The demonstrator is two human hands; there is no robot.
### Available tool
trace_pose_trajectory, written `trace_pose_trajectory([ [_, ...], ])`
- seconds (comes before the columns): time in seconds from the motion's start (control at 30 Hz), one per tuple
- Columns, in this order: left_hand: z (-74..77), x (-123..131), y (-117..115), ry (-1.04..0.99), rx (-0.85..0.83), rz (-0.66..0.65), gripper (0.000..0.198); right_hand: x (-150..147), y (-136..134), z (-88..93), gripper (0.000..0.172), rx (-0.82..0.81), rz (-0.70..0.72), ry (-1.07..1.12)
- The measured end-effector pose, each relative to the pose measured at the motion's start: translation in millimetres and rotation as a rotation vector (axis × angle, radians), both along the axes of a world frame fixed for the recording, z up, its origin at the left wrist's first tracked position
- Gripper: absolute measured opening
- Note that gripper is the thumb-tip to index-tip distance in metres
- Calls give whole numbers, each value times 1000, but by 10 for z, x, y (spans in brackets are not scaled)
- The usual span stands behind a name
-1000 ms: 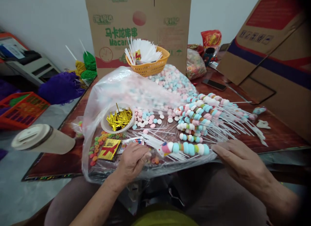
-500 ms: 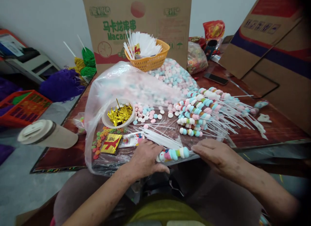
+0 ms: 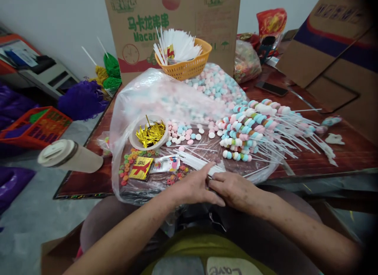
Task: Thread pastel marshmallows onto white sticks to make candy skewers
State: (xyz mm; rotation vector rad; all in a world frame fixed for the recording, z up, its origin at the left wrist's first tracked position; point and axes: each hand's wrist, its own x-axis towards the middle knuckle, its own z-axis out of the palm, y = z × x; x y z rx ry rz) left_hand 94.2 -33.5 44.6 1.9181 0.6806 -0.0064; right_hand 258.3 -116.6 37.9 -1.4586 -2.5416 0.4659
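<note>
My left hand (image 3: 193, 186) is over the table's front edge, its index finger and thumb spread apart, with nothing visible between them. Against its fingertips rests my right hand (image 3: 236, 190), its fingers curled together round something hidden. No marshmallow skewer shows in either hand. Just beyond the hands, white sticks (image 3: 191, 160) lie on clear plastic. Finished marshmallow skewers (image 3: 251, 125) are piled to the right. Loose pastel marshmallows (image 3: 183, 133) lie further back, beside a bowl of gold twist ties (image 3: 150, 135). Coloured rings (image 3: 125, 168) surround a gold packet (image 3: 141, 168) at the left.
A yellow basket (image 3: 189, 68) of white sticks stands at the back, before a cardboard box (image 3: 177, 15). To the left a lidded cup (image 3: 79, 157) lies tilted near the table edge. A phone (image 3: 271, 88) and another box (image 3: 333, 62) are at the right.
The hands have come together, the right one moving left to meet the left. The marshmallow skewer seen at my left hand is out of sight. The camera view has shifted slightly.
</note>
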Motion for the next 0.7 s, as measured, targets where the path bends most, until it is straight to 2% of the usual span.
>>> trace_pose_trajectory([
  [0.07, 136, -161, 111, 23, -2, -29, 86, 74, -10, 22, 14, 31, -35, 53],
  [0.13, 236, -333, 177, 124, 138, -77, 63, 148, -18, 71, 17, 100, -59, 51],
  [0.23, 217, -464, 142, 176, 192, -59, 33, 147, -22, 157, 18, 195, -47, 20],
  [0.37, 20, -378, 3, 64, 38, -5, 34, -74, -6, 215, 26, 201, -41, 114],
  [0.47, -50, -297, -50, 21, 0, 16, 36, -209, 34, 220, 26, 248, -52, 64],
  [0.57, -2, -312, -44, 9, 9, 60, 41, -204, 84, 254, 12, 275, 4, -64],
  [0.63, 70, -368, -17, -20, -8, 49, 43, -160, 106, 295, 11, 287, 58, -107],
  [0.7, 135, -430, 10, -73, -104, -3, 38, -130, 113, 329, 14, 286, 95, -111],
])
